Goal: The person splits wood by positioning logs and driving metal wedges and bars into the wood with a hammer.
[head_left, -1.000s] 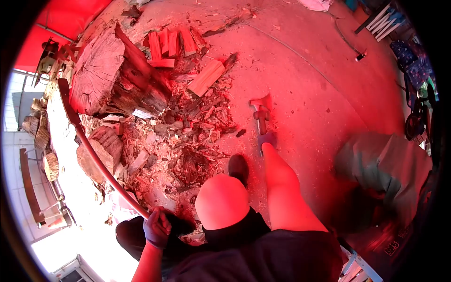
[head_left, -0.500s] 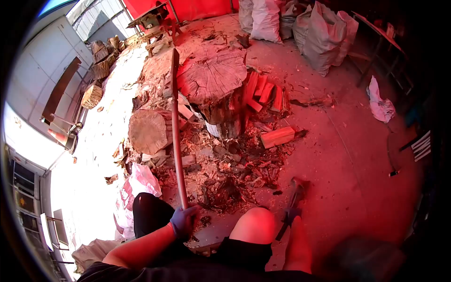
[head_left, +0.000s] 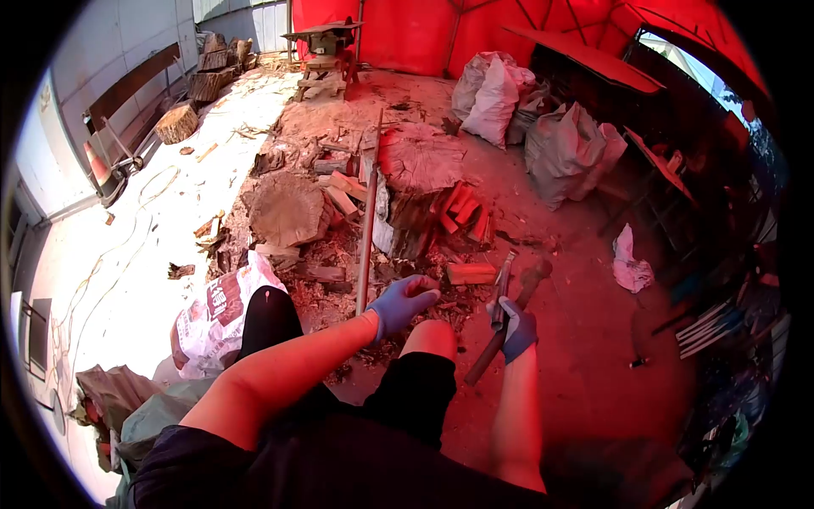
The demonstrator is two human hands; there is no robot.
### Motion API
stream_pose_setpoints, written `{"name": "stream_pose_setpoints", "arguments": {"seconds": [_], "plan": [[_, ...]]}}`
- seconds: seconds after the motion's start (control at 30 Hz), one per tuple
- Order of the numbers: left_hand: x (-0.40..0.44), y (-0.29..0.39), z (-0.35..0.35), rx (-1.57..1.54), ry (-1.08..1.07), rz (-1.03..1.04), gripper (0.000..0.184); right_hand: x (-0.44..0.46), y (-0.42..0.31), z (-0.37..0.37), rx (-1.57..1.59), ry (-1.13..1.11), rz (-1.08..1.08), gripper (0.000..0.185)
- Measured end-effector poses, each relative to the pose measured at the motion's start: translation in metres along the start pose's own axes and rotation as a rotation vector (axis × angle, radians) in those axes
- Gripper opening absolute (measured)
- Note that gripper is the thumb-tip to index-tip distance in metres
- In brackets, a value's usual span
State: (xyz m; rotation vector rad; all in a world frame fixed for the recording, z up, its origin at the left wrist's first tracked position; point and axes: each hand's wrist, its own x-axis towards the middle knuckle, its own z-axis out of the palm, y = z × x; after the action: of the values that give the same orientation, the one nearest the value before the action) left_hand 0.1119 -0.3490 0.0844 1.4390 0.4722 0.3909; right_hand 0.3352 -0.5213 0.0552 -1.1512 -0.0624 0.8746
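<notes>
My left hand (head_left: 404, 305), in a blue glove, is off the long wooden pole (head_left: 370, 212), its fingers loosely curved with nothing visible in them. The pole stands nearly upright beside that wrist; its lower end is hidden behind my forearm. My right hand (head_left: 518, 331), gloved too, is closed round a hammer (head_left: 532, 280), its dark handle slanting down to the left. A silver metal tool (head_left: 502, 276) lies alongside in the same grip; its exact kind is unclear. Ahead stand a big chopping stump (head_left: 420, 161) and a cut log (head_left: 288, 209).
Split firewood (head_left: 471, 273) lies on the floor by the stump, amid bark and chips. White sacks (head_left: 564, 153) stand at the back right. A printed plastic bag (head_left: 225, 314) sits by my left knee. An orange cone (head_left: 99, 163) stands by the left wall.
My left hand has let go of the pole and moved right. My right hand has raised the hammer, and the silver tool shows clearly now. The view has tilted upward.
</notes>
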Motion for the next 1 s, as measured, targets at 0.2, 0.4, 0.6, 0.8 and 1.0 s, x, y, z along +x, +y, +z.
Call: {"name": "stream_pose_setpoints", "arguments": {"seconds": [0.2, 0.4, 0.6, 0.8, 1.0], "plan": [[-0.002, 0.068, 0.025, -0.816, -0.284, -0.093, 0.03, -0.074, -0.008, 0.138, -0.06, -0.355, -0.341, 0.009], [-0.03, 0.07, -0.053, -0.712, -0.259, -0.091, 0.023, -0.078, 0.061, 0.187, -0.12, -0.467, -0.389, 0.008], [-0.019, 0.034, -0.115, -0.55, 0.147, -0.08, 0.018, -0.084, 0.078, 0.199, -0.168, -0.33, -0.221, 0.013], [0.053, 0.123, -0.208, -0.648, 0.154, 0.079, 0.019, -0.046, 0.054, 0.192, -0.263, -0.17, -0.161, 0.02], [0.102, 0.041, -0.231, -0.451, 0.452, -0.039, 0.026, 0.037, 0.093, 0.143, -0.125, 0.0, 0.131, 0.019]]}}
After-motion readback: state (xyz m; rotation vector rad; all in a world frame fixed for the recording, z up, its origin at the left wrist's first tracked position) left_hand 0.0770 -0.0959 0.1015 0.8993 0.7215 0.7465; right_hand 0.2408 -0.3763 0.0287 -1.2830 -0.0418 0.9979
